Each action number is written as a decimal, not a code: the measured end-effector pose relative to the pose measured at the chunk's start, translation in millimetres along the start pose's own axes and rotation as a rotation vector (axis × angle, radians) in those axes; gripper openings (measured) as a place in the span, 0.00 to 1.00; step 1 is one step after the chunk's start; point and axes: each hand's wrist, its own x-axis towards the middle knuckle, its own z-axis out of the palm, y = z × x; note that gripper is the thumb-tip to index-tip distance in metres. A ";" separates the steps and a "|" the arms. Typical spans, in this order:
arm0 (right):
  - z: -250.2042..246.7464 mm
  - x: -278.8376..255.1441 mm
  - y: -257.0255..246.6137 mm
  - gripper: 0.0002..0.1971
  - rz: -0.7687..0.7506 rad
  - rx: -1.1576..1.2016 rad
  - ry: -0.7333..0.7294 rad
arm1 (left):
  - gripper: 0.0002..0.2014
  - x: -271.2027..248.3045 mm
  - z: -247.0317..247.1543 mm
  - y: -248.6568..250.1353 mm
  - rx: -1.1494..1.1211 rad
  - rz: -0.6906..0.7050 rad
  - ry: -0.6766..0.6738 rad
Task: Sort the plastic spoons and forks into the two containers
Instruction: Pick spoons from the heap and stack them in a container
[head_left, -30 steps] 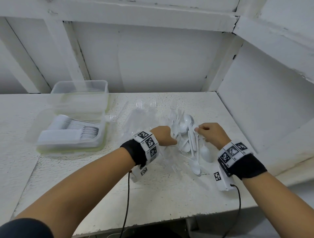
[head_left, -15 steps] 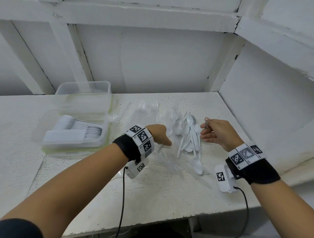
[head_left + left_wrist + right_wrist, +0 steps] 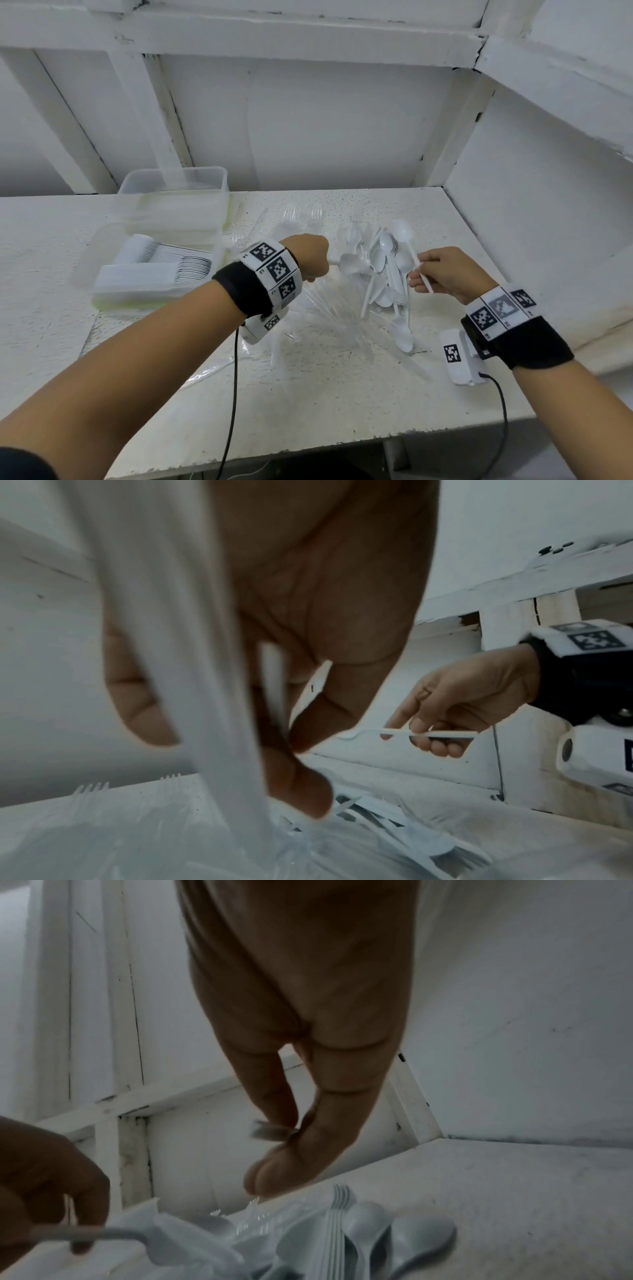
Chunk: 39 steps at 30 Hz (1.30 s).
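Note:
A heap of white plastic spoons (image 3: 387, 274) lies mid-table, with clear forks (image 3: 303, 219) behind it and more clear forks (image 3: 329, 308) in front. My left hand (image 3: 310, 260) grips a white spoon (image 3: 349, 263) by the handle at the heap's left edge; its curled fingers (image 3: 301, 799) show in the left wrist view. My right hand (image 3: 442, 270) pinches another spoon (image 3: 404, 233) by its handle, lifted above the heap's right side; the handle end (image 3: 270, 1130) sits between thumb and finger. The near clear container (image 3: 102, 301) holds stacked spoons; the far container (image 3: 174, 178) looks empty.
The two containers stand at the back left of the white table (image 3: 342, 394). White walls close in behind and on the right (image 3: 531, 205). A wooden shelf beam (image 3: 274, 37) runs overhead. Cables hang from both wrist cameras over the front edge.
Both hands have pulled out of the heap. The right hand has lifted a spoon up and to the right; the left hand has drawn back leftward with a spoon.

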 end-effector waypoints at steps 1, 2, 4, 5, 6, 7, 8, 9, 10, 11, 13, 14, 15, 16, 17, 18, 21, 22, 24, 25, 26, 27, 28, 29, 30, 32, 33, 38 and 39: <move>2.0 4.0 1.8 0.08 0.013 -0.014 0.018 | 0.10 0.4 -0.9 -1.7 -0.026 -0.016 0.016; 4.4 9.1 3.3 0.08 0.023 -0.034 0.034 | 0.10 1.0 -1.5 -3.5 -0.050 -0.031 0.032; 11.1 20.7 4.2 0.11 0.038 -0.072 0.060 | 0.08 1.8 -0.9 -7.8 -0.091 -0.060 0.078; 14.9 25.9 3.7 0.12 0.034 -0.098 0.077 | 0.07 2.4 0.1 -10.3 -0.119 -0.072 0.111; 18.8 30.9 2.9 0.13 0.032 -0.139 0.096 | 0.06 3.0 1.2 -13.1 -0.160 -0.085 0.146; 22.5 35.5 2.3 0.15 0.025 -0.183 0.109 | 0.05 3.2 1.8 -15.9 -0.201 -0.097 0.179; 26.1 38.8 1.0 0.15 0.026 -0.237 0.113 | 0.05 3.8 2.2 -19.2 -0.236 -0.103 0.204; 29.6 41.9 0.4 0.14 0.027 -0.304 0.113 | 0.05 4.4 2.6 -22.9 -0.257 -0.106 0.216; 33.1 43.4 -1.6 0.11 0.037 -0.377 0.106 | 0.05 5.3 2.7 -26.4 -0.267 -0.108 0.213; 36.2 45.7 -3.0 0.10 0.026 -0.451 0.103 | 0.06 5.7 2.9 -30.1 -0.270 -0.111 0.198; 40.8 49.3 -5.2 0.13 -0.014 -0.583 0.117 | 0.06 3.7 2.5 -35.8 -0.268 -0.125 0.169; 42.3 49.6 -6.7 0.13 -0.031 -0.624 0.127 | 0.07 1.9 2.5 -38.1 -0.273 -0.132 0.160; 43.4 50.3 -7.1 0.12 -0.044 -0.650 0.136 | 0.07 -0.1 2.9 -40.0 -0.285 -0.140 0.153; 43.7 50.6 -7.1 0.11 -0.042 -0.664 0.140 | 0.07 -1.7 3.7 -41.4 -0.303 -0.145 0.148; 43.3 51.6 -6.1 0.12 -0.037 -0.668 0.146 | 0.07 -3.0 4.9 -42.0 -0.329 -0.148 0.143; 42.5 52.5 -4.8 0.13 -0.022 -0.668 0.154 | 0.07 -3.3 6.5 -42.5 -0.364 -0.146 0.136; 39.3 53.1 -2.7 0.15 -0.003 -0.644 0.175 | 0.09 -1.8 11.6 -39.6 -0.486 -0.114 0.113; 37.8 52.4 -3.0 0.15 0.001 -0.633 0.177 | 0.09 -0.8 12.7 -36.9 -0.510 -0.099 0.111; 33.8 52.6 -2.4 0.16 -0.002 -0.608 0.190 | 0.08 2.7 15.1 -28.7 -0.508 -0.070 0.133; 30.9 52.6 -1.5 0.17 -0.005 -0.592 0.207 | 0.07 5.5 16.3 -23.2 -0.489 -0.056 0.158; 27.8 51.5 -0.6 0.17 -0.014 -0.574 0.230 | 0.06 9.5 18.2 -17.2 -0.475 -0.047 0.182; 25.0 50.5 1.0 0.17 -0.041 -0.553 0.266 | 0.06 14.0 20.4 -10.8 -0.472 -0.040 0.199; 22.8 48.4 2.7 0.18 -0.083 -0.528 0.309 | 0.07 20.2 22.8 -4.6 -0.472 -0.037 0.209; 21.3 45.7 4.6 0.18 -0.138 -0.488 0.354 | 0.10 27.0 25.2 1.6 -0.465 -0.038 0.210; 20.3 42.2 6.1 0.17 -0.186 -0.428 0.396 | 0.12 34.3 27.4 7.9 -0.457 -0.044 0.204; 19.7 35.2 8.3 0.14 -0.234 -0.281 0.444 | 0.14 47.2 29.8 19.8 -0.432 -0.060 0.190; 20.1 32.5 8.7 0.14 -0.238 -0.219 0.452 | 0.14 51.7 30.3 24.5 -0.416 -0.069 0.188; 20.8 22.5 8.3 0.15 -0.236 -0.087 0.401 | 0.16 66.6 39.2 33.2 -0.323 -0.084 0.211; 21.2 21.5 9.9 0.14 -0.236 -0.069 0.364 | 0.16 68.1 41.5 33.5 -0.317 -0.090 0.195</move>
